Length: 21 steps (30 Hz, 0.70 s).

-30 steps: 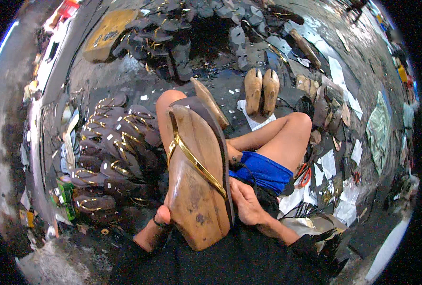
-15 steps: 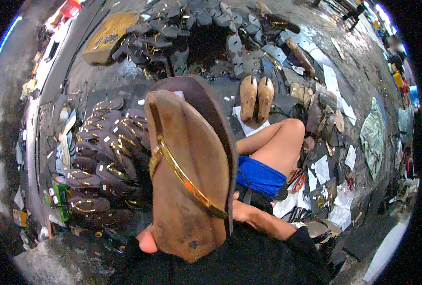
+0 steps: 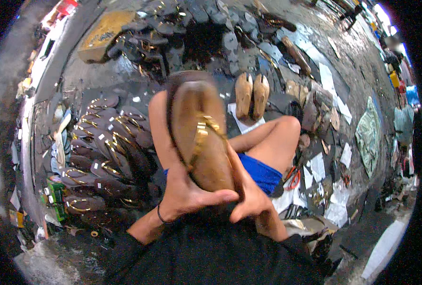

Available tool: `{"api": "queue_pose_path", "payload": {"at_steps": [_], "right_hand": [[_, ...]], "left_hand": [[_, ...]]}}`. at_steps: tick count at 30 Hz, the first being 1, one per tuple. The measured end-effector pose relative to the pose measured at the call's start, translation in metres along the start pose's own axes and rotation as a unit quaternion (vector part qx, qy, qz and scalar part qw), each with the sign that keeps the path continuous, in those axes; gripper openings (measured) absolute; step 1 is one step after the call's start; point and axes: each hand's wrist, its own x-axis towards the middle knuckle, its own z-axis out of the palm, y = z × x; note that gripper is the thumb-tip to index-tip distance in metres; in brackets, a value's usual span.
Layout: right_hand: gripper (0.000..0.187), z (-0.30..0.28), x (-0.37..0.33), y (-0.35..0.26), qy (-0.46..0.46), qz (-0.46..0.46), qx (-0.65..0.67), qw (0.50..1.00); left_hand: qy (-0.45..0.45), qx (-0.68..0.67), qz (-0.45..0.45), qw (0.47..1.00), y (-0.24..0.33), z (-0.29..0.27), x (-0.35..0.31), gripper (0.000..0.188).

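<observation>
A brown wooden shoe last [image 3: 214, 164] is in front of me, toe pointing away, with a dark sandal sole [image 3: 173, 107] against its far side. A gold thong strap [image 3: 203, 130] crosses the last. My left hand [image 3: 185, 192] closes round the heel end from the left, its thumb lying across the near end. From the right, my right hand [image 3: 251, 197] grips the same end, fingers along the side. The two thumbs nearly meet. Most of the sole is hidden behind the last, and the sandal is slightly blurred.
Finished-looking sandals [image 3: 111, 137] with gold straps lie in rows at left. Two wooden lasts [image 3: 244, 97] stand beyond my right knee. Dark soles [image 3: 163, 33] are heaped at the far side beside a yellowish block [image 3: 99, 40]. Orange-handled scissors [image 3: 294, 180] and a green cloth [image 3: 368, 137] lie at right.
The last with the sandal has moved down away from the camera and turned more upright. Both my hands, mostly hidden before, now show round its heel end.
</observation>
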Motion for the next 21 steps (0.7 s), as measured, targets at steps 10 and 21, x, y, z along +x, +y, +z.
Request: {"api": "queue_pose_path", "payload": {"at_steps": [10,21], "right_hand": [[0.116,0.006,-0.049,-0.022,0.205,0.054,0.308,0.927],[0.113,0.010,-0.089,-0.013,0.224,0.014,0.451,0.864]], "left_hand": [[-0.233,0.136,-0.154,0.951,-0.001,-0.014,0.002,0.035],[-0.245,-0.147,-0.198,0.938,-0.012,-0.001,-0.063,0.036]]}}
